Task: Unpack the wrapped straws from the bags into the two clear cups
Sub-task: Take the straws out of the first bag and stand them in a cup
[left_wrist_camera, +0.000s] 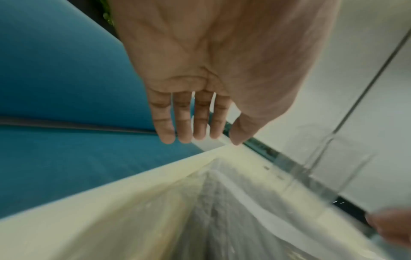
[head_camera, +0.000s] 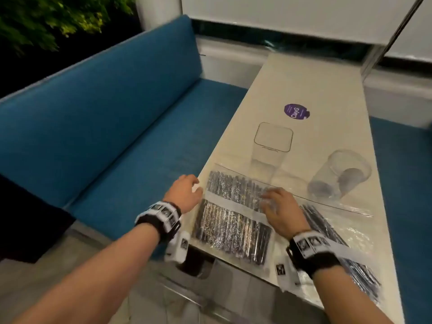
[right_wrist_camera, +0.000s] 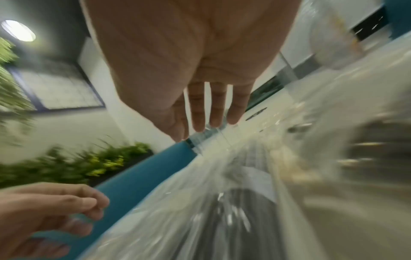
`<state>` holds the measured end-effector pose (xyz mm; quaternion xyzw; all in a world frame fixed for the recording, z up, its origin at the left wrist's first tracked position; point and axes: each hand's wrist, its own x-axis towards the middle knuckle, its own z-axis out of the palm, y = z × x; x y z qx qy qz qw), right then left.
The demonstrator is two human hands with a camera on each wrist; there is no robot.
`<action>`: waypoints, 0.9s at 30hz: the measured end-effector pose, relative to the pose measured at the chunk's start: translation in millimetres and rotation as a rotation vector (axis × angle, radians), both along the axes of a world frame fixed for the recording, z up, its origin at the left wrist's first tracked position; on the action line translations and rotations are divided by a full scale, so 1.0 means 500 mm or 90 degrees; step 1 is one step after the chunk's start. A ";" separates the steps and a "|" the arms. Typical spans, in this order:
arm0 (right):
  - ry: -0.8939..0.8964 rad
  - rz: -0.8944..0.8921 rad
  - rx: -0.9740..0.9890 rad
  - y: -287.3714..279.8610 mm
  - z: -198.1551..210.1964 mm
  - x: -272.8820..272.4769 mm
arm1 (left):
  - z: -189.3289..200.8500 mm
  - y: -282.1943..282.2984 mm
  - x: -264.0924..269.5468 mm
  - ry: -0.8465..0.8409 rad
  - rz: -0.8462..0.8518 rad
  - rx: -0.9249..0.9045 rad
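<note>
I'm looking at the near edge of the tabletop point(head_camera: 327, 90) first: the bag of wrapped straws point(head_camera: 233, 220) is lying flat by the near-left corner, straws running near-to-far, their long axis pointing away from me toward the cups; a white band is crossing the bag's middle. A second bag point(head_camera: 336, 232) is lying at the near-right, partly under my right wrist, straws angled toward the near-right corner.

My left hand point(head_camera: 185, 195) is sitting at the left edge of the tabletop, just beside the first bag's far-left side; from the left wrist view the fingers point(left_wrist_camera: 184, 119) are reaching out straight and close together, thumb alongside, tips nearing what looks like the bag's clear mouth edge, holding nothing. My right hand point(head_camera: 281, 211) is hanging palm-down over the bag's right side near the white band, fingers extended and slightly spread, nothing gripped; I can't tell if the tips are touching the plastic, both wrist views being blurred.

I'm judging both hands roughly equally near, left nearer the open end at the far side.

Farther in, the square clear cup point(head_camera: 271, 146) is standing upright just beyond the bag's far edge, empty. The round clear cup point(head_camera: 341, 176) is lying tipped on its side toward the right edge, also without straws. Beyond, a purple sticker point(head_camera: 296, 111) is sitting mid-tabletop
</note>
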<state>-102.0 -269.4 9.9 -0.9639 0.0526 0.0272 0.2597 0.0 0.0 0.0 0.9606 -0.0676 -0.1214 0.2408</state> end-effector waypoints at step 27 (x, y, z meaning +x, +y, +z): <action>-0.192 -0.067 0.390 0.025 0.180 -0.070 | 0.248 -0.059 -0.042 -0.325 -0.055 -0.336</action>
